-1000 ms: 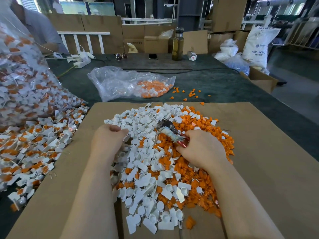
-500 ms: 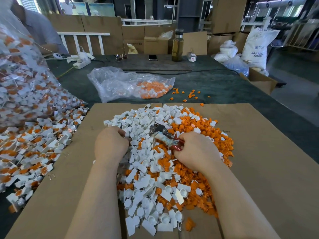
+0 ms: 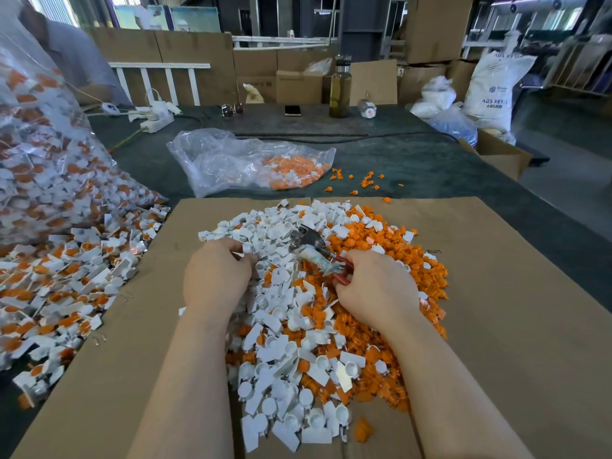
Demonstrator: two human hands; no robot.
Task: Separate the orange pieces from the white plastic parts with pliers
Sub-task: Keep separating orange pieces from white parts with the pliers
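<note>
On top of the brown cardboard sheet (image 3: 496, 293) sits a big pile of white plastic parts (image 3: 281, 326) mixed with orange pieces (image 3: 364, 326). Most of the orange ones lie on the right side of the pile. The right hand (image 3: 374, 289) is wrapped around the red handles of the pliers (image 3: 314, 251), and the metal tip points up and left over the pile. The left hand (image 3: 215, 276) is curled and pinches one small white part (image 3: 247, 249) at the pile's left edge.

These bits look light, hard and a little slippery, so they could slide away easily. I think it is best to hold the white part by its flat tab and bite the orange bit with the pliers.

Since a moment ago, the pliers have moved left, closer to the left hand, and the left fingers have lifted the small part up.
</note>
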